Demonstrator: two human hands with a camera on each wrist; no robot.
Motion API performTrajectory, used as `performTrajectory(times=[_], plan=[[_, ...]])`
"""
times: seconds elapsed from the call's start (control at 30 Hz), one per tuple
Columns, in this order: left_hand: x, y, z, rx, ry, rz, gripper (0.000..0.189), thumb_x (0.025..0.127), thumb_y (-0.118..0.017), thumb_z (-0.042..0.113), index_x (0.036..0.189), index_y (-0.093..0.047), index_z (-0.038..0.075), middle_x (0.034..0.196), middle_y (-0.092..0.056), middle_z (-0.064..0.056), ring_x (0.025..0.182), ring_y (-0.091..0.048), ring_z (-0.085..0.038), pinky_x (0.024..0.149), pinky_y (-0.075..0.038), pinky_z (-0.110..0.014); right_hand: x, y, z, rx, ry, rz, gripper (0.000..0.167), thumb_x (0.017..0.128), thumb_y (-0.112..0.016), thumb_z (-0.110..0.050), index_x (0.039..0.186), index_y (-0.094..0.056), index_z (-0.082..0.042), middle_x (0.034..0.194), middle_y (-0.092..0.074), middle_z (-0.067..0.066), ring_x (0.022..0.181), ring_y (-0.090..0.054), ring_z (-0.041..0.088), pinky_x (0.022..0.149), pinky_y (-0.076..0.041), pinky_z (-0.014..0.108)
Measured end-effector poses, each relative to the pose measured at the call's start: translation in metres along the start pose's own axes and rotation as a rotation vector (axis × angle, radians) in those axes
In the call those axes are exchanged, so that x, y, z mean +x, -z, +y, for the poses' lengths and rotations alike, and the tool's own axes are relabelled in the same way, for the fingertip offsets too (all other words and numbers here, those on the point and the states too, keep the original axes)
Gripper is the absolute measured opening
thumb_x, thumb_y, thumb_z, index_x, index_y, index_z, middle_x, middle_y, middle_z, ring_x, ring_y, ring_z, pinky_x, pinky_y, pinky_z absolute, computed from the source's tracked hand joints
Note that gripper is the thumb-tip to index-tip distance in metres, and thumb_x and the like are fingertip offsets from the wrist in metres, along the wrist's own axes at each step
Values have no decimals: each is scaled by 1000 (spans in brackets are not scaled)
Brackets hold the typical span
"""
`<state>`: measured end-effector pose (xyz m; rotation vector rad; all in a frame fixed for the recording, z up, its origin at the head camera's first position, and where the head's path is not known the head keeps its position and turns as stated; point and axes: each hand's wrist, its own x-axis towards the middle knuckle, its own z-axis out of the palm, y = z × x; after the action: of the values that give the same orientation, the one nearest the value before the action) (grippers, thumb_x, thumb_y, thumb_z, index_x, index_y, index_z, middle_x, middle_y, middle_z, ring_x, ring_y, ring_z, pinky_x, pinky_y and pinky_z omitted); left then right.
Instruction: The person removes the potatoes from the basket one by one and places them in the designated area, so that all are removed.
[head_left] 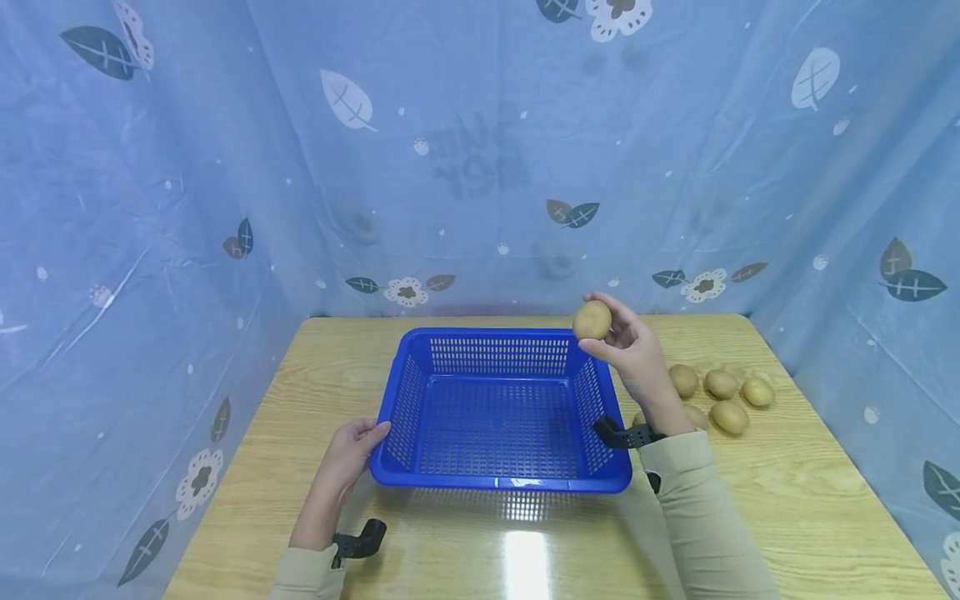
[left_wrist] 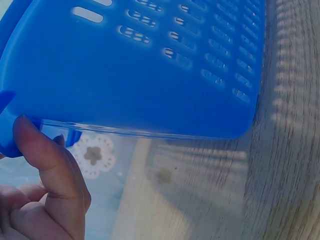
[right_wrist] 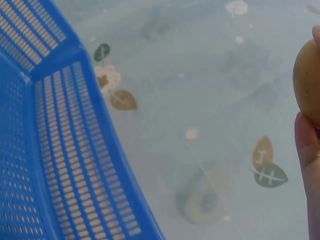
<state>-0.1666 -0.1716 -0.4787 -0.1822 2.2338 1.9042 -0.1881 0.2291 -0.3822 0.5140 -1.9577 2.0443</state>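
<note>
A blue plastic basket [head_left: 498,482] with slotted walls sits at the middle of the wooden table, its inside bare. My left hand [head_left: 351,454] grips its rim at the left side, thumb on top; in the left wrist view the fingers [left_wrist: 55,165] curl at the rim by a corner. Above the basket's far right corner, my right hand [head_left: 630,346] pinches a round potato [head_left: 592,320] between thumb and fingers. The right wrist view shows that potato [right_wrist: 307,82] at its right edge, apart from the basket wall [right_wrist: 80,150].
Several more potatoes [head_left: 729,417] lie on the table to the right of the basket, some partly hidden behind my right forearm. A blue patterned curtain [head_left: 480,167] hangs around the table [head_left: 795,483] at the back and sides. Each wrist wears a black camera strap [head_left: 626,434].
</note>
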Motion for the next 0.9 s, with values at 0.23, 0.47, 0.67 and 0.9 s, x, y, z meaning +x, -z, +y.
performTrajectory(times=[0.23, 0.47, 0.67, 0.9], plan=[[-1, -1, 0, -4, 9, 6, 34, 99, -49, 20, 118, -53, -8, 103, -68, -21, 88, -69, -25, 72, -59, -32, -11, 24, -2, 43, 24, 72, 65, 84, -59, 14, 143, -36, -1, 139, -48, 12, 117, -53, 9, 90, -48, 15], [-2, -1, 0, -10, 8, 5, 34, 99, -49, 20, 119, -52, -8, 105, -67, -22, 90, -69, -26, 72, -59, -32, -24, 50, 1, 55, 37, 136, 65, 84, -59, 16, 142, -39, -3, 132, -54, 2, 114, -55, 8, 87, -50, 14], [-2, 0, 0, -10, 8, 2, 37, 99, -50, 22, 119, -52, -8, 106, -67, -22, 91, -69, -27, 74, -59, -32, -38, 72, 6, 98, 50, 186, 65, 84, -56, 19, 143, -37, -2, 133, -54, 1, 118, -54, 8, 90, -48, 14], [-2, 0, 1, 0, 3, -3, 38, 99, -49, 23, 120, -51, -9, 108, -66, -23, 92, -69, -27, 76, -59, -33, -59, 98, 11, 87, 2, 257, 71, 85, -56, 17, 147, -29, -4, 141, -46, 2, 124, -48, 3, 96, -44, 12]])
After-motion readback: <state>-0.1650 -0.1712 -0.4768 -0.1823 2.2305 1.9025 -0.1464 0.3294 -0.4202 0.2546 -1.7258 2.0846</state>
